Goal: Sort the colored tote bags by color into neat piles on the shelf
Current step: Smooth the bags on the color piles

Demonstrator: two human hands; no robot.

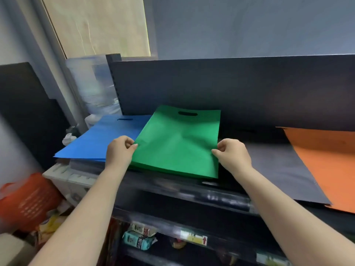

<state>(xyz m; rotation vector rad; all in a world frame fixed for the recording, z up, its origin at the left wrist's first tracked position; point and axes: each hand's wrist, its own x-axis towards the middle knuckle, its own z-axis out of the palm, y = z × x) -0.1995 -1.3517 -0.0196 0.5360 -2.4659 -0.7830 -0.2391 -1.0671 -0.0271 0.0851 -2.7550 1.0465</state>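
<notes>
A green tote bag (178,143) lies flat on top of a green pile in the middle of the dark shelf (221,196). My left hand (120,148) pinches its left edge and my right hand (233,153) pinches its right edge. To its left lies a blue tote bag pile (99,141), partly under the green one. A dark grey bag (278,166) lies flat to the right, and an orange bag (330,160) lies beyond it at the right edge of the view.
The shelf's dark back panel (230,87) rises behind the bags. A water jug (94,85) stands at the back left. An orange basket (28,202) sits low on the left. Packaged goods (140,239) fill the lower shelves.
</notes>
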